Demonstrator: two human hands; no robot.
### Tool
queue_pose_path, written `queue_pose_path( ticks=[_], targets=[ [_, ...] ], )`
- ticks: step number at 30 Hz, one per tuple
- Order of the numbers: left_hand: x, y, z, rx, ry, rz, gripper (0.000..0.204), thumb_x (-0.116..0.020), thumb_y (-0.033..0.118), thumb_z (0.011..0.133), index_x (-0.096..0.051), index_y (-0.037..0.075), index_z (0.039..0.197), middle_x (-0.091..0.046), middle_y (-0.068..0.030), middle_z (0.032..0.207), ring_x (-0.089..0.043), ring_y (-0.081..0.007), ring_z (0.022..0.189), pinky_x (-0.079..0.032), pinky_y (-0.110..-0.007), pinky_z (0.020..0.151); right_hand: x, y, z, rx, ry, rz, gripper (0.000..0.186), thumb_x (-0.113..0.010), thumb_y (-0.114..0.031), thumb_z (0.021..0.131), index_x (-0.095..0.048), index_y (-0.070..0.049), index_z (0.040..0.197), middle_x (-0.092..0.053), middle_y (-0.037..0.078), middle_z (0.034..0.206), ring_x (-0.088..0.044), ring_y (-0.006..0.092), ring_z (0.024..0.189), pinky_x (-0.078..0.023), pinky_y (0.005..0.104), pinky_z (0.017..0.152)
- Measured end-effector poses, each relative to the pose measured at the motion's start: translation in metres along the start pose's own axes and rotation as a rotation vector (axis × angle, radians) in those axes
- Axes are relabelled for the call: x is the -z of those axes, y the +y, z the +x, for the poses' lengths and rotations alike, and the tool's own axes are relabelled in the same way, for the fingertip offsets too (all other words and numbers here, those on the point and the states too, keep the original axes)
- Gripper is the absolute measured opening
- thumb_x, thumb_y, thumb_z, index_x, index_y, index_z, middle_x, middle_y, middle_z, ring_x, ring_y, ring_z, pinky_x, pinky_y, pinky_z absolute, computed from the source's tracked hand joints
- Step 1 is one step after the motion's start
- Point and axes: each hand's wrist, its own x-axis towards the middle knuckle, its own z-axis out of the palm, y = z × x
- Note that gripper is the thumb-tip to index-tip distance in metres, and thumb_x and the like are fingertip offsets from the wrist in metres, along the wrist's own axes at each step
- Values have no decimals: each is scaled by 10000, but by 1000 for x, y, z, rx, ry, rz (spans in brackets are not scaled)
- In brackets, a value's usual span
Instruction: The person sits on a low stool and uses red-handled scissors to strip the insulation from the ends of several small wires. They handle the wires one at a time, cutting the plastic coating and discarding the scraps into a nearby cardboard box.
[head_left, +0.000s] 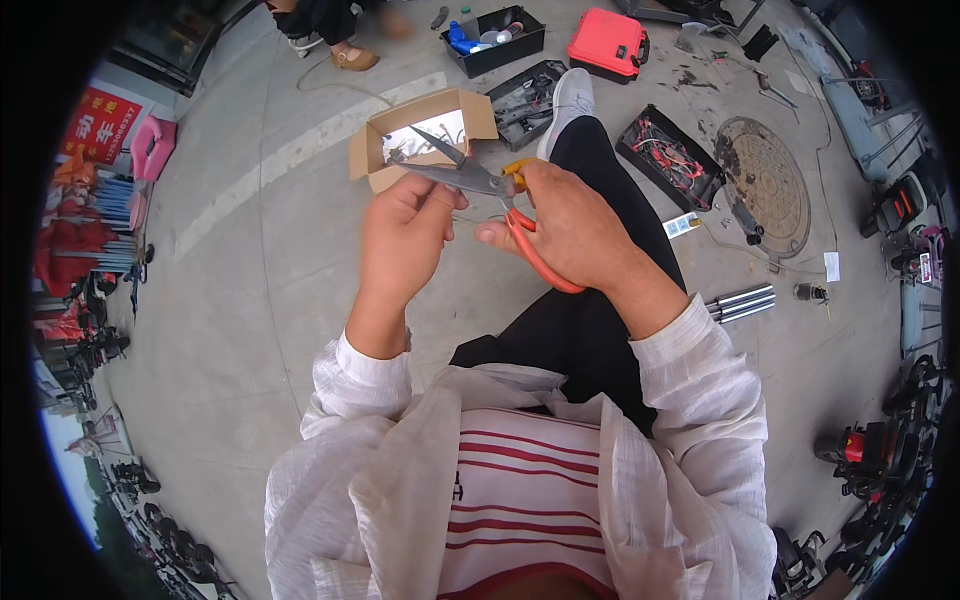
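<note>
My right hand (575, 220) grips a pair of scissors (478, 180) by their handles, one orange-red and one yellowish. The two blades stand apart and point left, over a cardboard box. My left hand (405, 230) is closed in a pinch just under the lower blade. From its fingertips a thin wire (478, 220) seems to run toward the scissors; its far end is hard to make out. The open cardboard box (368, 148) on the ground beyond has a white inside and small parts in it.
Beyond lie a black bin (490, 62) with bottles, a black tray (515, 115), a red hard case (607, 42) and a black box of red wires (670, 160). Metal tubes (742, 303) and a manhole cover (768, 190) are on the right. Another person's foot (353, 58) shows at the top.
</note>
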Motion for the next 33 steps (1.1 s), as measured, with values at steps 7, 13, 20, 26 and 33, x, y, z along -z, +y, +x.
queue_pose_path(
  ticks=[7,13,20,26,33],
  targets=[
    [-19,-6,9,-73,100,125,164,-592,118,910,-646,-33,875,-642,-40,719,-573,-94,594,-460,-250,561,-5,12,5,-7,-11,2,682,-768,-468,725,-534,85,1048,-597,250,982,-590,398,938,-469,421,826],
    [-26,-6,15,-104,119,216,152,-590,99,908,-642,-43,887,-646,-50,722,-585,-94,602,-468,-257,556,-10,18,10,-88,-23,12,674,-761,-488,731,-537,81,1016,-608,246,961,-599,402,933,-476,427,796],
    [-28,-4,23,-124,128,27,126,-595,70,917,-608,-33,989,-648,-50,819,-562,-66,640,-462,-215,572,-16,20,18,-99,-4,-1,762,-687,-656,704,-519,62,897,-627,232,796,-641,391,820,-508,439,738],
    [-24,-7,28,-136,141,28,131,-607,72,915,-601,-28,999,-651,-62,826,-552,-67,633,-448,-206,566,-16,19,25,-143,-64,-16,745,-708,-610,708,-533,62,978,-638,211,892,-633,386,851,-502,431,720],
    [-14,-13,31,-95,91,-44,168,-598,59,917,-607,-47,1047,-652,-86,814,-547,-83,609,-438,-214,551,-25,25,29,23,92,-42,730,-709,-594,727,-517,73,953,-616,242,882,-624,374,874,-496,420,780]
  ],
)
